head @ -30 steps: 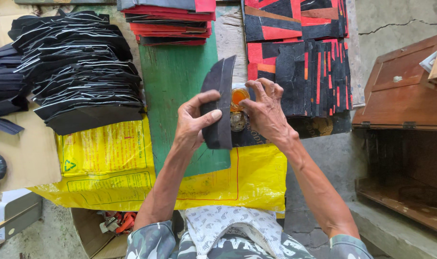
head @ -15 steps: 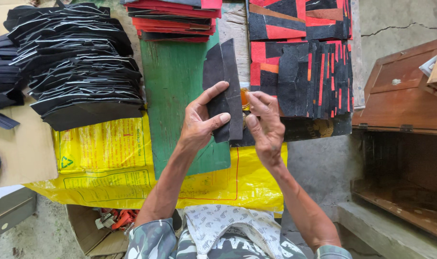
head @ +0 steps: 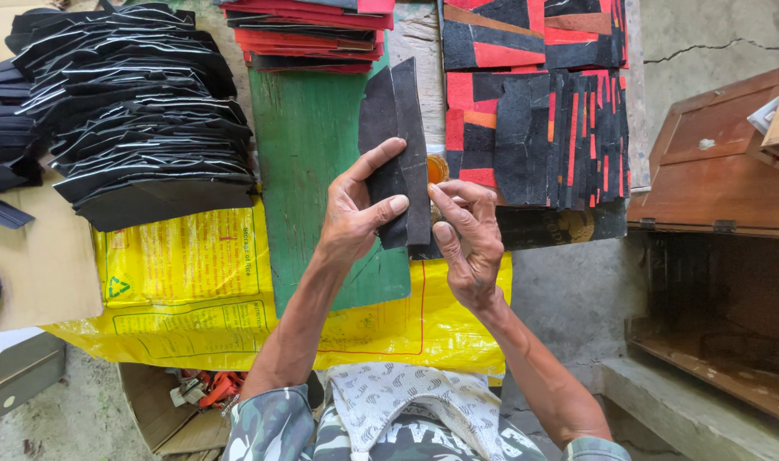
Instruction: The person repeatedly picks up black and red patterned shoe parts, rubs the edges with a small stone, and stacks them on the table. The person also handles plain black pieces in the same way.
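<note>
- Camouflage-patterned sleeves frame the near edge of view; both bare forearms reach forward over a yellow printed sack (head: 184,282) spread as a work surface cover.
- Left hand (head: 355,218) is closed in a pinch, thumb on the face and fingers behind, gripping the dark cut pieces (head: 395,145) upright so their edges line up.
- Right hand (head: 466,243) is half curled, fingertips drawn together just beside the pieces' lower right edge; whether it touches them cannot be told.
- Green board (head: 308,154) lies beneath the held pieces, apparently the flat working base.
- Black stacked pieces (head: 142,119) sit left; red stack (head: 308,34) ahead; red-and-black sheets (head: 535,111) right, sorted by kind.
- Wooden box (head: 714,171) stands far right.
</note>
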The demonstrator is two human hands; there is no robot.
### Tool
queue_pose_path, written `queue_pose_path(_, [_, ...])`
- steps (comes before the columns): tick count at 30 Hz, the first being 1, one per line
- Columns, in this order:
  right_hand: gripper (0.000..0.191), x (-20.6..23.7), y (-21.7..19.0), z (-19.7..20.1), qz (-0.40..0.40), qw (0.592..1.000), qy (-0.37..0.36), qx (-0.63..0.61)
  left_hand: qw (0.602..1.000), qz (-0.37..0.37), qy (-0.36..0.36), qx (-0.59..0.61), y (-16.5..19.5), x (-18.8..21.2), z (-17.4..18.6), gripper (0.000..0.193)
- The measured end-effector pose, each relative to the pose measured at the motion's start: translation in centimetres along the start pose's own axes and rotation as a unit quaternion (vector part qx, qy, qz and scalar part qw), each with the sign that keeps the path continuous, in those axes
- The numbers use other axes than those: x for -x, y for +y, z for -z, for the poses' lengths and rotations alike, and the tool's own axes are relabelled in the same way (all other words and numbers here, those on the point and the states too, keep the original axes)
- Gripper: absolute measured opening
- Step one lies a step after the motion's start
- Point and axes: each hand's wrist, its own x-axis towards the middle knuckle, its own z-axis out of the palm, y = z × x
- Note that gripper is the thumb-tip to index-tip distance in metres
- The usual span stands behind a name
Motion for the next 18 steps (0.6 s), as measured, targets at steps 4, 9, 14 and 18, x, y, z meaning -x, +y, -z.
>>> queue_pose_path(4, [0.037,-0.17,-0.24,0.22,0.014,0.998,-0.011,0.052,1.0,0.006,-0.01,0.004,0.23,-0.03,-0.25,0.083])
queue_pose_path(9, [0.045,-0.5,-0.42,0.12,0.012,0.998,-0.028,0.053,1.0,0.008,-0.019,-0.004,0.38,-0.21,-0.37,0.087])
queue_pose_path(14, [0.039,0.07,-1.0,0.36,0.07,0.99,-0.019,0.119,1.0,-0.003,0.007,0.014,0.18,-0.44,-0.48,0.087])
queue_pose_path(18, [0.04,0.1,-1.0,0.42,0.082,0.986,-0.008,0.147,1.0,0.0,0.002,0.031,0.01,-0.38,-0.61,0.086])
